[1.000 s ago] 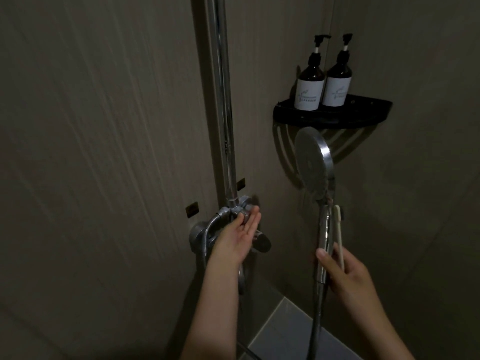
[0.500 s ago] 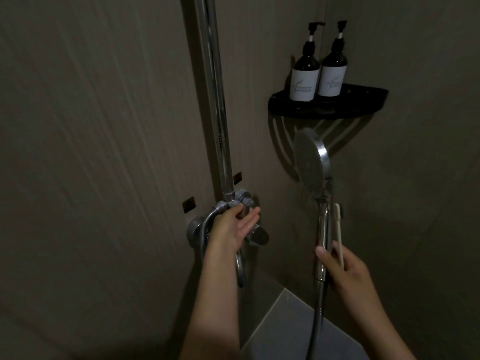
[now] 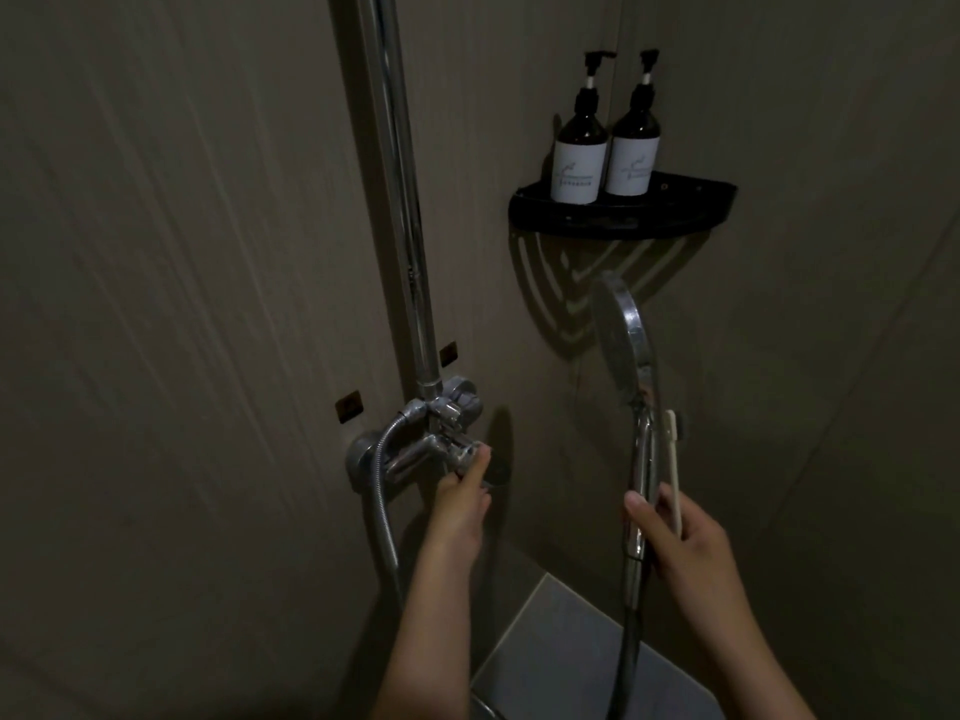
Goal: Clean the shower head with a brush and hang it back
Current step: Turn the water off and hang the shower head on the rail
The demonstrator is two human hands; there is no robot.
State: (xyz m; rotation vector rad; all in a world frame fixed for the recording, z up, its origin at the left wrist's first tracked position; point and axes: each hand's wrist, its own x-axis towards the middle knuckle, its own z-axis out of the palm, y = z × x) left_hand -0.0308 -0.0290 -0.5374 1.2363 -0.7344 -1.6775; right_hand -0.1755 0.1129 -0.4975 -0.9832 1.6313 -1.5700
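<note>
Change: the left hand (image 3: 460,511), spread half a second earlier over the upper knob (image 3: 461,402) of the mixer valve (image 3: 410,454), had dropped to the lever (image 3: 465,453) below it; we recorded thumb and curled fingers pinching that lever. The right hand (image 3: 685,543) kept its place, well apart from the left, clamped round the shower head (image 3: 621,330) handle and the brush (image 3: 673,459) together.

Shower head: round disc, polished chrome rim, dull grey spray face, held upright below the shelf (image 3: 691,210), off its holder.
Brush: slim pale plastic stick lying along the chrome handle; we could not make out its bristles.
Hose (image 3: 383,511): ribbed metal, looping down from the valve.
Riser pipe (image 3: 397,200): straight, mirror-bright tube.
Shelf: black corner tray with a slotted base, by its shadow.
Pump bottles (image 3: 579,163): two, dark, cylindrical, white labels, side by side on the shelf.
Wall (image 3: 182,304): matt beige, faintly streaked.
Floor (image 3: 561,652): smooth grey tile.
</note>
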